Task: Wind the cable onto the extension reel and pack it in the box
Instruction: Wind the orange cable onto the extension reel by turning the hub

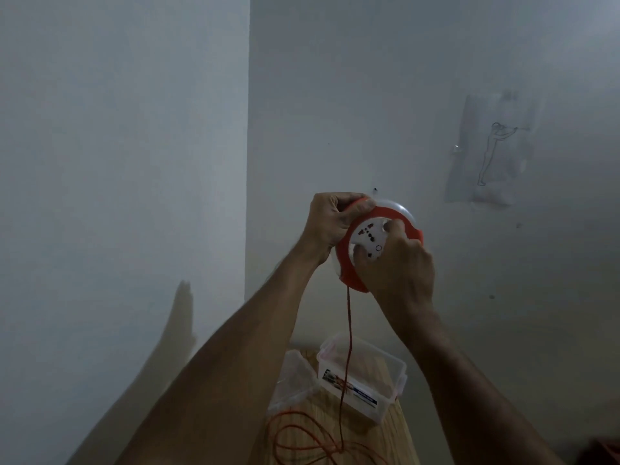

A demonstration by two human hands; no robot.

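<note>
I hold a round red and white extension reel [369, 234] up in front of the wall, its socket face toward me. My left hand [330, 221] grips its upper left rim. My right hand [399, 266] is closed on the white centre of the face. A thin red cable [348, 330] hangs from the reel's lower edge down to loose loops [302, 437] on the wooden table. A clear plastic box [365, 377] stands open on the table below, with its lid [293, 380] leaning beside it on the left.
The wooden table [399, 434] is narrow and set against the pale wall, near a wall corner [248, 162]. A faint line drawing [493, 152] is on the wall at right. A dark object [607, 451] shows at the bottom right edge.
</note>
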